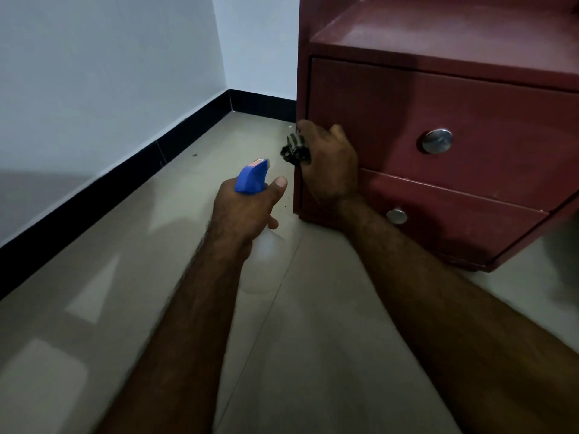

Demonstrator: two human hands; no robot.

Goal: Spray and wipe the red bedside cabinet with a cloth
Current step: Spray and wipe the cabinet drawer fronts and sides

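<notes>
— Cabinet position from the hands, please?

— The red bedside cabinet (438,32) stands ahead and to the right of both hands. Its near front corner edge runs straight up and down, and the right hand (332,167) is on it.

— Holding what?

— A dark cloth (296,148), bunched in curled fingers on the outer side of that corner. The thumb lies on the front of the upper drawer (501,120).

— And the other hand?

— The left hand (241,211) is wrapped round the neck of a spray bottle (250,180), just left of the right hand and a little nearer the body. It is close to the cabinet but not touching it. The nozzle points forward, past the cabinet's left side, and the bottle's body hangs blurred below the fist.

— So which hand leads?

— I'd say the right, since it is already at the surface. A wipe would likely follow the vertical edge. To spray, the left hand would need to turn the nozzle rightward first.
</notes>
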